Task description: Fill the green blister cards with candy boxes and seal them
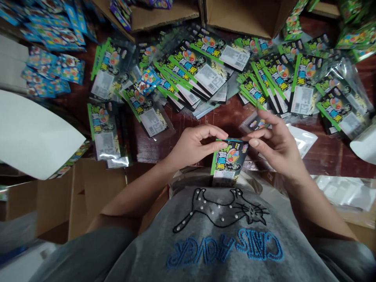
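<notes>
In front of my body hangs a black-and-green candy pouch (227,162), printed with coloured candies and a pale label. My left hand (196,145) pinches its top left edge between thumb and fingers. At the top right corner, the thumb and forefinger of my right hand (277,145) grip the same pouch, with the other fingers raised. A narrow strip of blue shows along the pouch's top edge; what it belongs to I cannot make out. Just beyond my right hand lies another clear-edged pouch (257,121), partly covered by the fingers.
Similar pouches (211,76) lie in overlapping piles across the dark red table (179,147). One small blue packet (148,80) rests on them. Blue packets (53,70) are heaped at the left, green packets (357,33) at the right. Cardboard boxes (241,17) stand along the back.
</notes>
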Motion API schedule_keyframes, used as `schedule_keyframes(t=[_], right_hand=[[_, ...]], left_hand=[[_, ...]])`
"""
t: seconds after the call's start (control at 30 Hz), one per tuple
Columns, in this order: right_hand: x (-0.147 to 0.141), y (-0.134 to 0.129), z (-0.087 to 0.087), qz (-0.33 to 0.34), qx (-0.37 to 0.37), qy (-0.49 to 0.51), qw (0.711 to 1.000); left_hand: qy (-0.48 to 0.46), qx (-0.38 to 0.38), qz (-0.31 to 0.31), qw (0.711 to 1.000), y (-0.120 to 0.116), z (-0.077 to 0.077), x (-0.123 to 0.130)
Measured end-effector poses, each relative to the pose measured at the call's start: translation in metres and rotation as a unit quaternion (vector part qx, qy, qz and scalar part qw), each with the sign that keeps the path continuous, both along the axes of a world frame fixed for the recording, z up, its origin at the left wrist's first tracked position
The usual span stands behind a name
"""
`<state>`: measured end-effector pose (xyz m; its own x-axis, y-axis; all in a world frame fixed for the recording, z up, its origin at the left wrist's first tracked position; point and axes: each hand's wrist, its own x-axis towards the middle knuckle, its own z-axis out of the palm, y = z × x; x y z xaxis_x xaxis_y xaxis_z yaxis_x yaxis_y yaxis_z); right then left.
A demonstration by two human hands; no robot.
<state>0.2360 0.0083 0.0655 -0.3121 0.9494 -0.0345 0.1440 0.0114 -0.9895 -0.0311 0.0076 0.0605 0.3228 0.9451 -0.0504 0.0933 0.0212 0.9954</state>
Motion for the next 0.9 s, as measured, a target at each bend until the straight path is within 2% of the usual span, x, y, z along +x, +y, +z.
schedule_keyframes(t=[0.1,0.17,0.23,0.3,0.37,0.47,0.6,0.73,0.8,0.87,0.9], right_hand=[[0.011,0.016,0.021,0.058,0.064,-0.063,0.994],[0.012,0.031,0.036,0.131,0.110,-0.115,0.979],[0.006,0.044,0.044,0.223,0.119,-0.153,0.955],[-0.004,0.053,0.046,0.278,0.110,-0.192,0.935],[-0.012,0.058,0.043,0.290,0.103,-0.250,0.918],[-0.018,0.058,0.039,0.257,0.122,-0.304,0.909],[-0.023,0.049,0.038,0.216,0.200,-0.276,0.915],[-0.031,0.051,0.024,0.243,0.247,-0.269,0.899],[-0.039,0.064,0.015,0.272,0.254,-0.263,0.890],[-0.048,0.081,0.007,0.292,0.261,-0.262,0.882],[-0.054,0.091,0.005,0.281,0.272,-0.268,0.880]], left_hand=[[0.006,0.024,0.014,1.000,-0.001,-0.007,0.001],[0.015,0.038,0.010,0.999,-0.001,-0.008,0.003],[0.028,0.050,0.005,0.998,-0.001,-0.006,0.004],[0.038,0.056,0.002,0.998,-0.002,-0.004,0.006],[0.039,0.056,0.002,0.998,-0.002,-0.002,0.006],[0.029,0.053,0.009,0.998,-0.002,-0.003,0.004],[0.013,0.044,0.037,0.998,-0.016,-0.006,0.000],[0.025,0.035,0.064,0.997,-0.038,-0.008,-0.004],[0.036,0.056,0.101,0.993,-0.038,-0.006,-0.021],[0.067,0.094,0.204,0.972,-0.031,0.001,-0.062],[0.087,0.114,0.274,0.951,-0.027,0.005,-0.092]])
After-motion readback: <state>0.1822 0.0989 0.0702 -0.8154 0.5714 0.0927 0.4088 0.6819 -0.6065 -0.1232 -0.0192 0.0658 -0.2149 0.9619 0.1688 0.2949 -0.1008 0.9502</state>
